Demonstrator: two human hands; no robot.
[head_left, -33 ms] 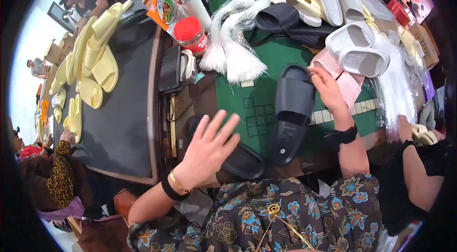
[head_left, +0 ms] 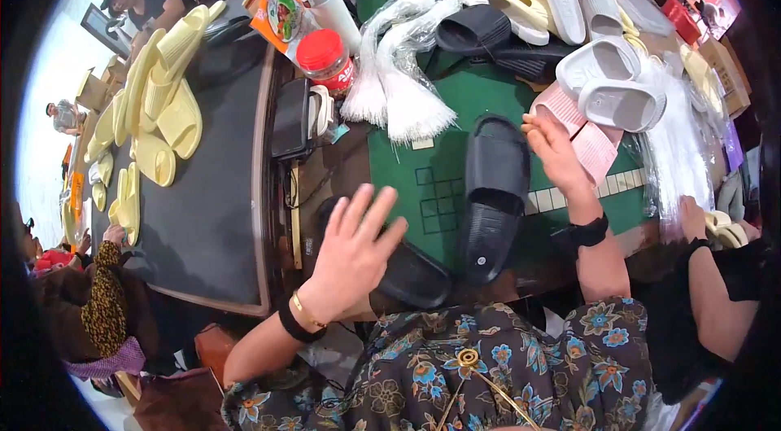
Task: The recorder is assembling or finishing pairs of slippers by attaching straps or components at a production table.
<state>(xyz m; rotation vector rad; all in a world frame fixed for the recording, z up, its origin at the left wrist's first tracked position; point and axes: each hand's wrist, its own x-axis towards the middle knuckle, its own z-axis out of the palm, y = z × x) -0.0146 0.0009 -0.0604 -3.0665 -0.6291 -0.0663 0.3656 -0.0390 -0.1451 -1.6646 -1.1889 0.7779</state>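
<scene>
A black slipper [head_left: 498, 166] lies on the green mat in front of me, its toe pointing away and its ribbed footbed toward me. My right hand [head_left: 558, 156] hovers just right of its strap, fingers stretched and holding nothing. Left of it, a second black slipper [head_left: 419, 276] lies slantwise near the table's front edge. Over that one is my left hand [head_left: 355, 256], fingers spread, covering part of it; whether they touch cannot be told. Pink slippers [head_left: 595, 150] lie beyond my right hand, with grey slippers [head_left: 625, 104] on top.
White plastic ties in bags [head_left: 407, 93] lie at the mat's far left, beside a red-lidded jar [head_left: 325, 61] and a flask [head_left: 329, 8]. Further black slippers [head_left: 476, 30] and a grey and yellow pile stand behind. A dark table [head_left: 220, 211] holds yellow slippers [head_left: 167, 89]. Co-workers sit around.
My right hand has come off the black slipper, which has turned slightly and now lies flatter on the mat. My left hand has shifted a little to the left.
</scene>
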